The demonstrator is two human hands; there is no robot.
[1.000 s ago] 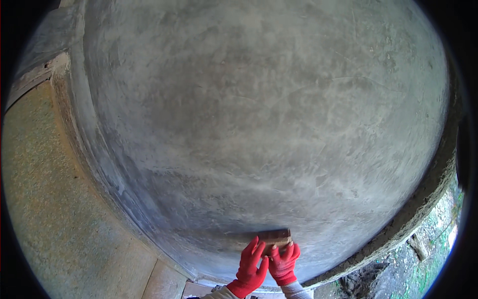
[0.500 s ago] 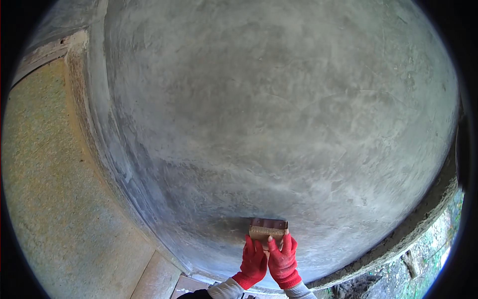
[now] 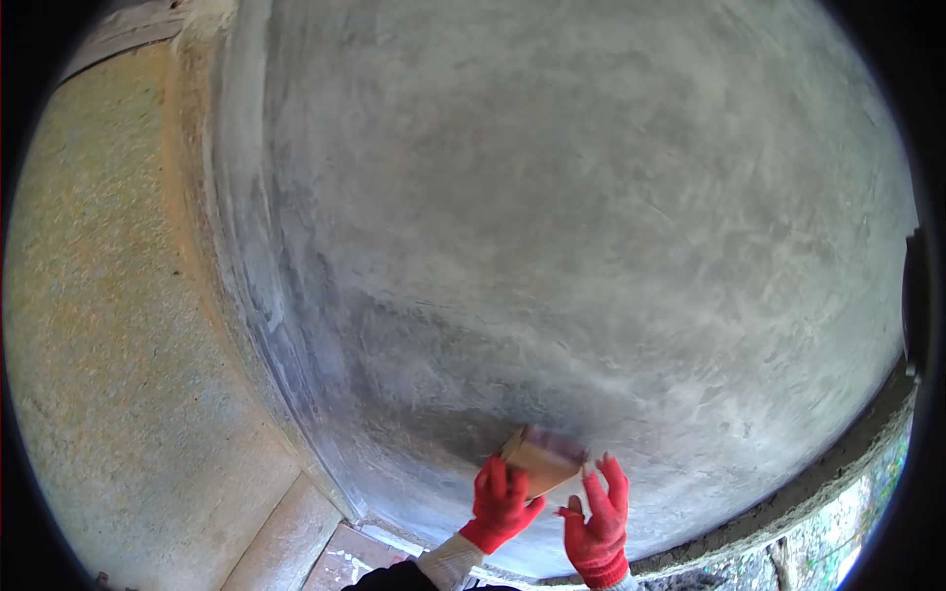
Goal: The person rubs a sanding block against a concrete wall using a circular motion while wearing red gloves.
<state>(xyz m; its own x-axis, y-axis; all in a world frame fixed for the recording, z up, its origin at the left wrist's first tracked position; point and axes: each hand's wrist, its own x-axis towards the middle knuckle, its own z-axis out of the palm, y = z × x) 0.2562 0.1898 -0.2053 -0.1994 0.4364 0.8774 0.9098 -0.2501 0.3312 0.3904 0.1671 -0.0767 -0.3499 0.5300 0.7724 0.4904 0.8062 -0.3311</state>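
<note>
My left hand (image 3: 501,505), in a red work glove, is closed on the near left end of a tan block (image 3: 542,467) that has a dark reddish-brown strip along its far edge. The block is tilted and slightly blurred, held against or close over the grey plastered surface (image 3: 552,246); I cannot tell whether it touches. Just right of the block, my right hand (image 3: 598,532), gloved the same way, has its fingers spread and holds nothing. Its fingertips come close to the block's right end.
A rough yellowish wall panel (image 3: 118,286) curves along the left, with a raised border (image 3: 202,217) beside the grey plaster. At the lower right runs a rough ledge (image 3: 788,507), with bright greenery and stone beyond it. A dark object (image 3: 914,305) sits at the right rim.
My right hand has let go of the block and moved right, its fingers spreading. The block has turned and shifted slightly right in my left hand. The view has shifted a little.
</note>
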